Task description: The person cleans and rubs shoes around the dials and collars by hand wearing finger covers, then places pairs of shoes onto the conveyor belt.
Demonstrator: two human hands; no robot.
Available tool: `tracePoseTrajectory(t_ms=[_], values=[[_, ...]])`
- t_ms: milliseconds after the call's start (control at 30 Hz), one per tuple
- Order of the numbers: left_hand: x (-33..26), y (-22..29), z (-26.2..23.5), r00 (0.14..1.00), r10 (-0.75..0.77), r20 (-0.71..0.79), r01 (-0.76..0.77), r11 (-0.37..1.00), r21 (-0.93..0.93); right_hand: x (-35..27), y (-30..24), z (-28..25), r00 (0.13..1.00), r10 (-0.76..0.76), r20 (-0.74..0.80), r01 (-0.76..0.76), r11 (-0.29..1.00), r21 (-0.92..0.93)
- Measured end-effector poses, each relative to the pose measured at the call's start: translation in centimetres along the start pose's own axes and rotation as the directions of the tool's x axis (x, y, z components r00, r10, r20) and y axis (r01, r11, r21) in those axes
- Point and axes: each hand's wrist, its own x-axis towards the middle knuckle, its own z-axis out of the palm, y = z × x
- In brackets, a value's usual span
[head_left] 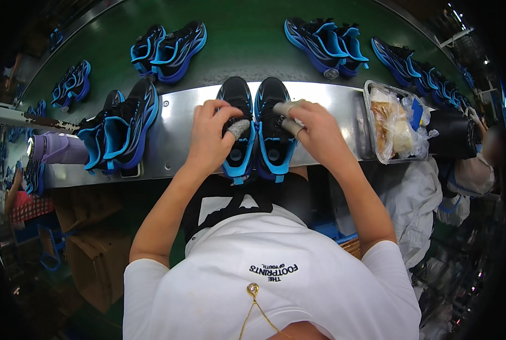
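Note:
A pair of black and blue sneakers stands side by side at the metal edge before me, toes pointing away. Over the left sneaker [237,90] my left hand [212,136] is closed, its thumb and bent fingers at the lacing area; a grey cover wraps the thumb. On the right sneaker [272,93], the fingers of my right hand [316,129] are curled at the upper near the laces. Pale covers sit on several of those fingers. Exactly what the fingertips pinch is hidden. Both sneakers show light blue linings and heel tabs.
Another pair of sneakers [129,127] stands to the left, beside a purple tumbler [60,148]. More pairs rest on the green belt [241,34] beyond the metal ledge [185,107]. At right, a metal tray [369,124] holds plastic bags. People sit at both sides.

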Motion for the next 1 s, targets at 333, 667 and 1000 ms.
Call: tracePoseTrajectory(t_ms=[333, 667, 1000], values=[[0.4, 0.5, 1.2, 0.992, 0.096, 0.084, -0.098, 0.995, 0.022, -0.2, 0.9, 1.0, 0.994, -0.056, 0.089, 0.038, 0.980, 0.193], [0.6, 0.6, 0.4, 0.983, 0.179, 0.036, -0.178, 0.984, -0.028, 0.6, 0.8, 0.9, 0.996, -0.083, -0.023, 0.086, 0.972, 0.218], [1.1, 0.4, -0.8, 0.959, -0.122, 0.257, 0.208, 0.917, -0.339, 0.5, 1.9, 1.3, 0.998, -0.057, -0.036, 0.062, 0.982, 0.178]])
